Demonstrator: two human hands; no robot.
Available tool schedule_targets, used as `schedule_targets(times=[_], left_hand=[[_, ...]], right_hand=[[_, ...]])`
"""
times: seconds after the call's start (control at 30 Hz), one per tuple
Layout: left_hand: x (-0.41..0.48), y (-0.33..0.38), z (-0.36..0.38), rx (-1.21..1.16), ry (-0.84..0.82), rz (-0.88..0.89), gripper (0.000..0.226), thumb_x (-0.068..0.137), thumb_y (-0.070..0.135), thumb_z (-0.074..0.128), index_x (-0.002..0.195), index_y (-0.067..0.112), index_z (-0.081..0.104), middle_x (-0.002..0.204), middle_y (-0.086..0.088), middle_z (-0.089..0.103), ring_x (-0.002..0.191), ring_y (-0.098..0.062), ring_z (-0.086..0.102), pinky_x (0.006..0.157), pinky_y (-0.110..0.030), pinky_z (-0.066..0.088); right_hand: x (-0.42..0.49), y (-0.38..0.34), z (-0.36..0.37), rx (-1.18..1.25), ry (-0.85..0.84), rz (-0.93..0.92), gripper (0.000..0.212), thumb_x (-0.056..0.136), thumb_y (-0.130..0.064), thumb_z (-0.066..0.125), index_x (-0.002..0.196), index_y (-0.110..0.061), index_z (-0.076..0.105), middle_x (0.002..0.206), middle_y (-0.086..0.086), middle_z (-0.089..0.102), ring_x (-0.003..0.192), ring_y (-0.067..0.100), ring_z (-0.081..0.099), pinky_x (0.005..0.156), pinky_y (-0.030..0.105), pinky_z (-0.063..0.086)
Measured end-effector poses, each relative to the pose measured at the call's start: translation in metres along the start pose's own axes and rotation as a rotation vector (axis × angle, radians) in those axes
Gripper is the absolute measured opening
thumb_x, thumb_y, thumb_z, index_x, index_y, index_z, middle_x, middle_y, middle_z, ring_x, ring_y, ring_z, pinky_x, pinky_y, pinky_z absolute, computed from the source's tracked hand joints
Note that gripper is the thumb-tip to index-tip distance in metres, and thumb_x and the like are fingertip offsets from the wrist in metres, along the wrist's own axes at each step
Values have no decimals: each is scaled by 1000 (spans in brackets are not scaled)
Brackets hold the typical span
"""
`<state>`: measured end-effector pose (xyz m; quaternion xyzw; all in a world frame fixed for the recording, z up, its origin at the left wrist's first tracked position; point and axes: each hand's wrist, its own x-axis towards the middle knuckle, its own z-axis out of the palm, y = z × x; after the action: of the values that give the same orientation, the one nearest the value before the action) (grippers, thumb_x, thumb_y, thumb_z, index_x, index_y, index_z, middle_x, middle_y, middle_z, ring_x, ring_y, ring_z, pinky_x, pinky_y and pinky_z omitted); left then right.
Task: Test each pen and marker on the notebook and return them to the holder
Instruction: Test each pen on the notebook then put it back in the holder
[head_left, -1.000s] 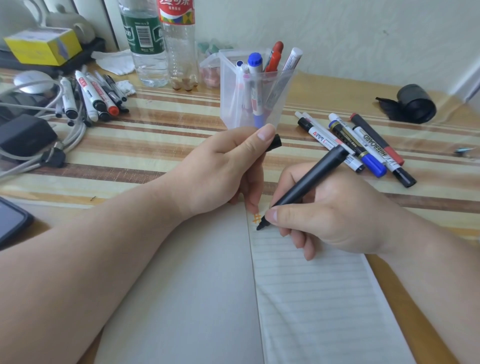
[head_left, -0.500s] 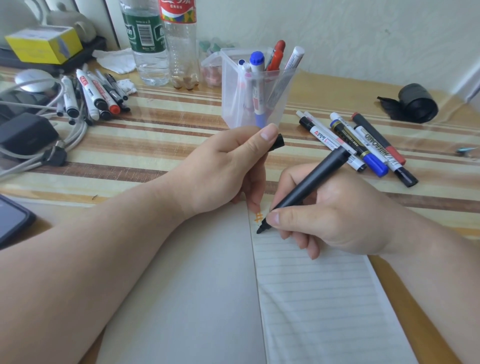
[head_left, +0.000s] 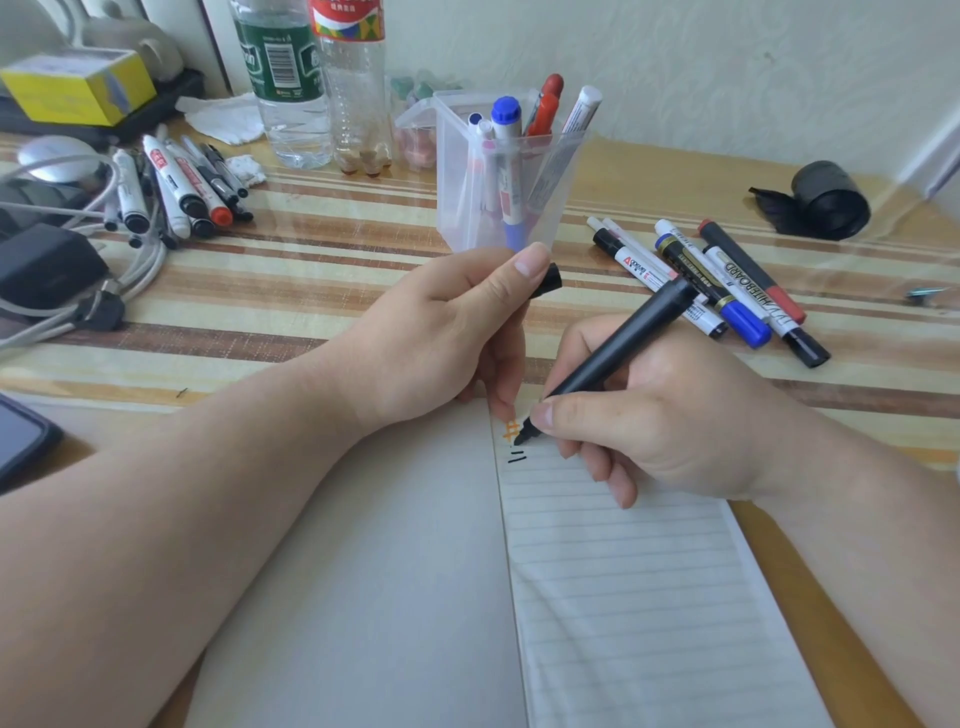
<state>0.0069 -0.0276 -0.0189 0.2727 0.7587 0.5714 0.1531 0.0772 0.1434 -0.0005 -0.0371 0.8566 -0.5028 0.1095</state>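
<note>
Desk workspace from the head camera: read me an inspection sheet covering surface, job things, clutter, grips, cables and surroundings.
Surface: brown and cream striped table, glossy.
Job's things: open lined paper notebook bearing an orange hash mark and short black strokes; clear plastic holder with several pens upright; loose markers to its right; marker pile at far left.
Clutter: two clear plastic bottles, yellow cardboard box, crumpled white tissue, black roll, dark phone at the left edge.
Grips: left hand pinches a small black cap; right hand holds a slim black marker, tip at the page.
Cables: white cables and a black adapter at left.
Surroundings: white textured wall behind.
</note>
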Motion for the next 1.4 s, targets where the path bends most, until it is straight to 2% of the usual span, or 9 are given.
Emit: schedule_targets(times=[0.17, 0.3, 0.47, 0.63, 0.73, 0.83, 1.07, 1.17, 1.4], left_hand=[[1, -1, 0, -3, 7, 1, 46, 105, 47, 34, 74, 14, 40, 57, -18, 65, 50, -28, 60, 45, -24, 42], [1, -2, 0, -11, 3, 7, 46, 106, 47, 34, 73, 15, 40, 56, -17, 64, 51, -30, 60, 45, -23, 41], [1, -1, 0, 2, 4, 8, 47, 106, 46, 34, 72, 14, 40, 57, -18, 65, 51, -30, 60, 45, -23, 42], [1, -2, 1, -7, 9, 12, 47, 106, 46, 34, 71, 15, 39, 58, -20, 65, 48, -26, 58, 45, -23, 41], [1, -2, 1, -9, 19, 13, 47, 106, 46, 35, 71, 15, 40, 58, -20, 65, 50, -36, 57, 44, -22, 41], [0, -2, 1, -6, 10, 16, 46, 106, 45, 35, 71, 15, 40, 59, -21, 66, 54, -43, 58, 44, -22, 40], [-1, -5, -5, -113, 2, -12, 35, 106, 37, 41, 86, 9, 47, 69, -12, 67, 54, -31, 63, 45, -27, 37], [0, -7, -5, -75, 34, 20, 26, 106, 32, 45, 92, 10, 49, 77, -5, 69, 55, -30, 62, 45, -29, 40], [2, -12, -6, -20, 59, 67, 17, 106, 27, 48, 97, 13, 54, 86, -2, 70, 58, -27, 63, 47, -33, 43]], right_hand=[[-2, -2, 0, -16, -76, -1, 13, 83, -8, 75, 74, -6, 65, 60, 9, 66, 47, 18, 59, 43, 28, 46], [-1, 0, -1, 58, -31, 11, 13, 75, -17, 71, 71, -8, 64, 61, 12, 65, 47, 22, 58, 40, 28, 45], [0, 0, -1, -13, -9, -4, 15, 86, -12, 72, 76, -6, 62, 61, 16, 65, 42, 27, 57, 43, 32, 45], [-1, -1, -1, -27, -66, -21, 14, 82, -9, 74, 73, -7, 64, 58, 9, 65, 46, 20, 58, 41, 29, 45], [0, 2, -3, 17, -88, -15, 12, 75, -16, 72, 69, -9, 65, 57, 8, 64, 46, 18, 57, 39, 26, 43], [3, 7, -8, 217, -40, 21, 8, 71, -14, 68, 71, -8, 63, 56, 12, 57, 44, 20, 49, 37, 22, 34], [10, 15, -21, 574, 189, -82, 10, 74, -1, 67, 78, -7, 61, 55, 10, 38, 45, 17, 30, 41, 21, 17], [12, 15, -22, 666, 281, -130, 15, 76, 4, 66, 76, -10, 64, 54, 6, 42, 44, 16, 31, 41, 18, 18], [12, 14, -23, 789, 399, -157, 7, 75, -9, 59, 75, -9, 66, 59, 11, 54, 40, 16, 35, 39, 17, 18]])
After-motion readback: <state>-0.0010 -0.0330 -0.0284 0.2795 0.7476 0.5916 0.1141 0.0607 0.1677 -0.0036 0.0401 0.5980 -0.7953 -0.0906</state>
